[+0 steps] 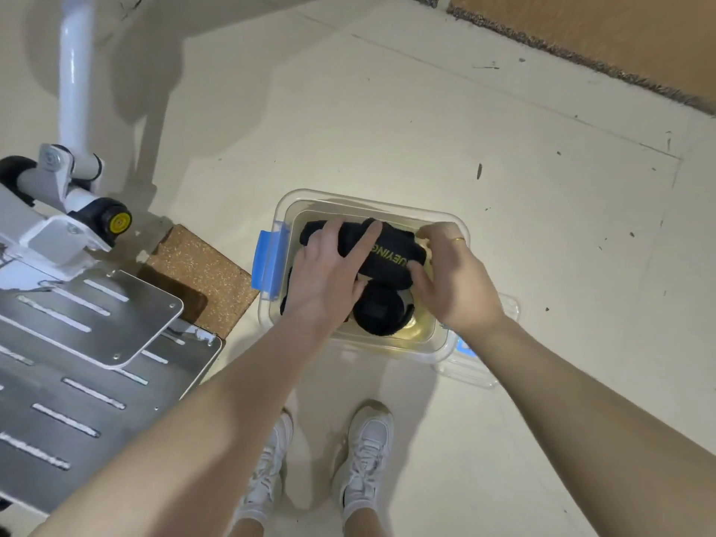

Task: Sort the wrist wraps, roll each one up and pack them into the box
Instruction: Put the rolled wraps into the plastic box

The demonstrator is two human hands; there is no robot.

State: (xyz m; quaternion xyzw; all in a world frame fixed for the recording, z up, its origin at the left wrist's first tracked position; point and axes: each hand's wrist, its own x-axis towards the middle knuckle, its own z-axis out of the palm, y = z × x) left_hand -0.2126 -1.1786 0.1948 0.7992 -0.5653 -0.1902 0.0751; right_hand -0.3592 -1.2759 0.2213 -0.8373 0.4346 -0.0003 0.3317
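Box (281, 211) floor mostly hidden by hands. Left hand (329, 273) lies flat, fingers straight, on black wrist wrap (391, 250); right hand (453, 273) curls round its end. Rolled wrap (381, 313) beneath, inside box.

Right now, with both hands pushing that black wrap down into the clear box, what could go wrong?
The lettered wrap sits high, across another rolled wrap, so it may spring up or unroll once the left hand and right hand let go. If it stays proud of the box rim, the lid lying underneath at the right may not close. The light box could also slide on the smooth floor under pressing.
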